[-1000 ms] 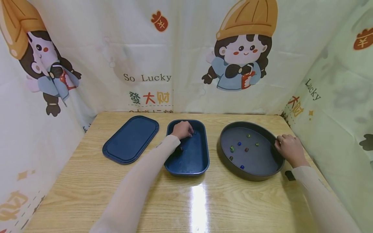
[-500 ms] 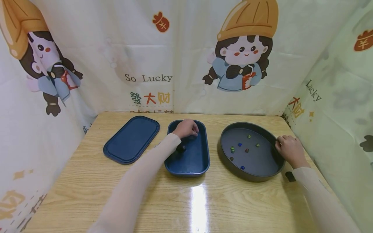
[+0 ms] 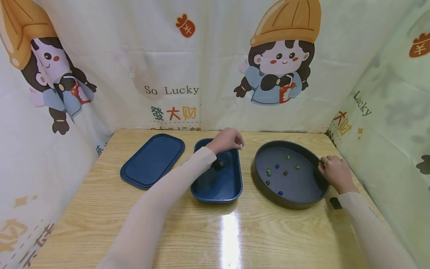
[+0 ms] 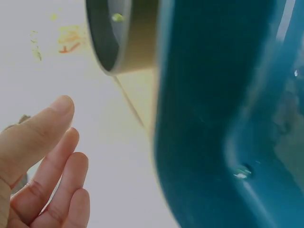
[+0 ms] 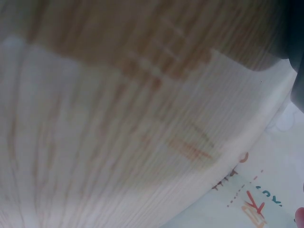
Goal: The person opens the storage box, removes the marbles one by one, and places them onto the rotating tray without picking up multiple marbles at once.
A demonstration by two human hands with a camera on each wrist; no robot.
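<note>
My left hand (image 3: 228, 140) is raised over the far right edge of a dark blue rectangular tray (image 3: 216, 196). Its thumb and fingers pinch a tiny item, seemingly a marble (image 3: 242, 145), mostly hidden by the fingertips. Another glass marble (image 4: 242, 172) lies inside the tray in the left wrist view. To the right stands a round dark grey pan (image 3: 299, 192) with several green, blue and brown marbles (image 3: 285, 173) spread on its floor. My right hand (image 3: 337, 174) grips that pan's right rim; the right wrist view shows mainly tabletop.
A flat dark blue lid (image 3: 152, 161) lies left of the tray. The wooden table (image 3: 188, 239) ends at a printed curtain (image 3: 215, 74) behind and on both sides. A strip of table separates tray and pan.
My left hand has risen out of the tray and moved right and away, toward its far right rim. The right hand keeps its place on the pan.
</note>
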